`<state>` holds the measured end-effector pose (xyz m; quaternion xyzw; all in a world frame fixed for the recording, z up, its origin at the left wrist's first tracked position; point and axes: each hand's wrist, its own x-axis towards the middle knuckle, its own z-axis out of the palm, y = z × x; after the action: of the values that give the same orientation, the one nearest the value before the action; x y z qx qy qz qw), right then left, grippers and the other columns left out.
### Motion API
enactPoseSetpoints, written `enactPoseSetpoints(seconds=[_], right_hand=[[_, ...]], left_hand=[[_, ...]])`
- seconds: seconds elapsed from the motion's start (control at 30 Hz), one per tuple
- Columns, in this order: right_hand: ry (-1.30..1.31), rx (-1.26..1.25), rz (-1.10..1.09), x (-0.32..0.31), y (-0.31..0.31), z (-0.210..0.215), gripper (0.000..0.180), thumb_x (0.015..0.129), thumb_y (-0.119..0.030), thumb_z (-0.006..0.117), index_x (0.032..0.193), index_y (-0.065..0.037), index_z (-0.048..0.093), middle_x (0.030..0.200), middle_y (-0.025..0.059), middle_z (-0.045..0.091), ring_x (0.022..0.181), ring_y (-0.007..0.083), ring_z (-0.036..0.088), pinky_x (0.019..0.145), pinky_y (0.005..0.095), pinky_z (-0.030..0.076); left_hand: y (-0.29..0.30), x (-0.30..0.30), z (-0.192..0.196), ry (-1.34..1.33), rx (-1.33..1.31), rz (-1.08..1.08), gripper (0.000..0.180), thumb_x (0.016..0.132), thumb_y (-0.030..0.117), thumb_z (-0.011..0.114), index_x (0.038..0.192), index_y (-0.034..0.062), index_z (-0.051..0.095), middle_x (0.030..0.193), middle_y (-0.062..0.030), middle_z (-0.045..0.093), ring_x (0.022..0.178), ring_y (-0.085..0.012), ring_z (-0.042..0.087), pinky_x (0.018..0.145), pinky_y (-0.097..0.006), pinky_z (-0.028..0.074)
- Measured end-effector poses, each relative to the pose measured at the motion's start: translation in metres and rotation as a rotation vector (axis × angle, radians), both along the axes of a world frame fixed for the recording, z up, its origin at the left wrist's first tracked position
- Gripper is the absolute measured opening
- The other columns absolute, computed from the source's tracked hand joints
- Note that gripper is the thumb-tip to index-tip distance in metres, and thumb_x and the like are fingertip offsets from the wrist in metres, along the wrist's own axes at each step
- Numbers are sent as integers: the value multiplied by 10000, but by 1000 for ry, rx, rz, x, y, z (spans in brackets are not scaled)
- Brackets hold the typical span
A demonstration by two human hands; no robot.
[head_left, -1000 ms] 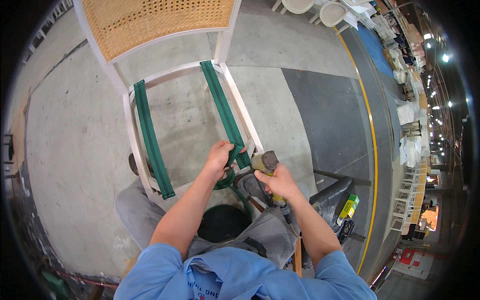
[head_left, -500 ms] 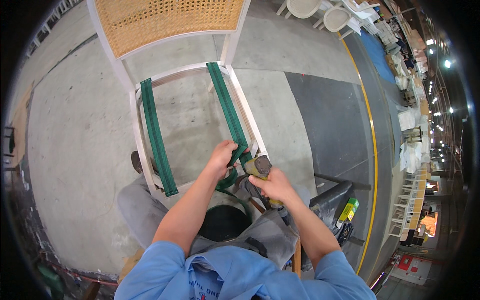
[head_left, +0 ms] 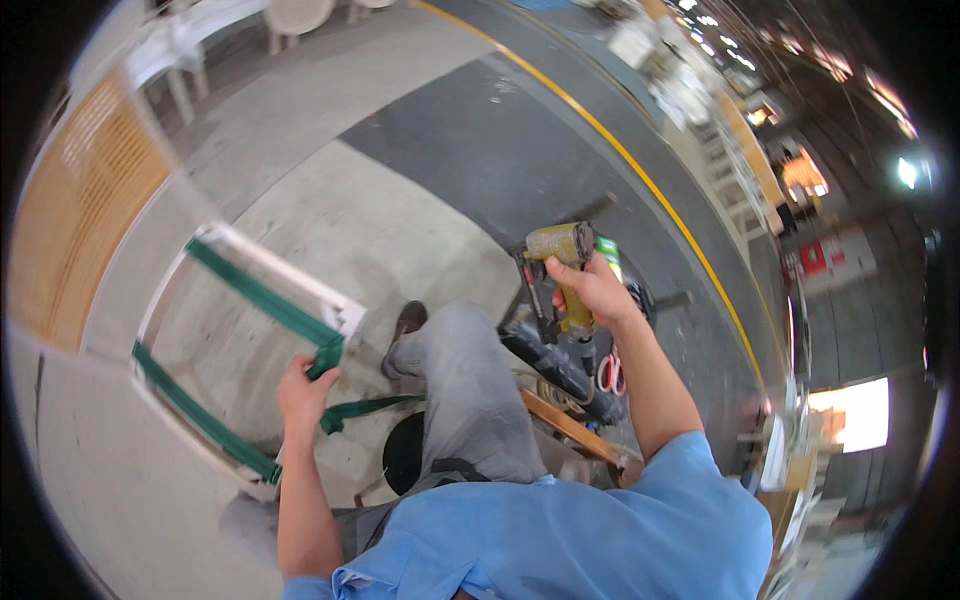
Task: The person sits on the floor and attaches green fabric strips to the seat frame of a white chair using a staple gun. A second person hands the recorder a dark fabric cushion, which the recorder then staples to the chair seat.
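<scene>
At left, two green straps (head_left: 262, 296) span chair frame (head_left: 292, 272); loose tail (head_left: 327, 360) remains, pinched by your left hand (head_left: 305, 395); right hand (head_left: 596, 291) grips yellow tool (head_left: 556, 243).

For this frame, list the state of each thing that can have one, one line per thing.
Left hand: closed on the upper green strap's end
Right hand: wrapped around the yellow tool
Yellow tool: held up, clear of the chair
Upper green strap: across the seat frame
Lower green strap: across the seat frame
Loose green webbing: slack
Scissors: open or shut, cannot tell
</scene>
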<state>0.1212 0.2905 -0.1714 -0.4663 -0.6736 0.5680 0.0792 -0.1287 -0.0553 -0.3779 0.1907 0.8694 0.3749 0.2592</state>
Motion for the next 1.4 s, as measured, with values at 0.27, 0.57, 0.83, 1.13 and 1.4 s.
enactPoseSetpoints(seconds=[0.27, 0.57, 0.83, 1.13, 1.4], right_hand=[[12, -386, -234, 131, 54, -90, 395, 964, -402, 734, 1188, -101, 610, 991, 51, 619, 651, 178, 608, 536, 348, 521], [-220, -273, -198, 157, 93, -149, 439, 909, -426, 785, 1080, -33, 693, 922, 73, 680, 729, 178, 668, 608, 322, 581], [-1017, 337, 73, 252, 83, -120, 383, 892, -352, 693, 926, 25, 749, 985, 245, 748, 909, 400, 745, 815, 486, 592], [-840, 424, -215, 268, 6, -140, 708, 664, -256, 903, 1225, -65, 517, 1062, 213, 715, 1021, 389, 706, 879, 447, 546], [-696, 62, -339, 276, 5, -130, 746, 755, -49, 706, 1463, -8, 472, 1080, 191, 708, 817, 268, 722, 655, 376, 564]], left_hand=[[-20, 6, -34, 187, -27, 41, 355, 941, 326, 697, 979, -15, 605, 927, -222, 655, 904, -427, 638, 798, -491, 487], [-9, 23, -32, 267, -31, 14, 280, 1013, 257, 602, 1090, -6, 546, 942, -225, 662, 880, -438, 640, 798, -496, 485], [-35, 58, -33, 181, -101, 19, 340, 1014, 341, 601, 1111, 15, 587, 997, -244, 678, 945, -449, 661, 824, -503, 503], [-59, 94, -3, 106, 37, -16, 320, 910, 289, 722, 1096, 33, 675, 982, -210, 713, 881, -392, 681, 802, -465, 536], [-31, 59, 19, -854, 527, 188, 206, 1067, 263, 568, 1076, 65, 626, 916, -60, 715, 790, -161, 677, 714, -340, 548]])
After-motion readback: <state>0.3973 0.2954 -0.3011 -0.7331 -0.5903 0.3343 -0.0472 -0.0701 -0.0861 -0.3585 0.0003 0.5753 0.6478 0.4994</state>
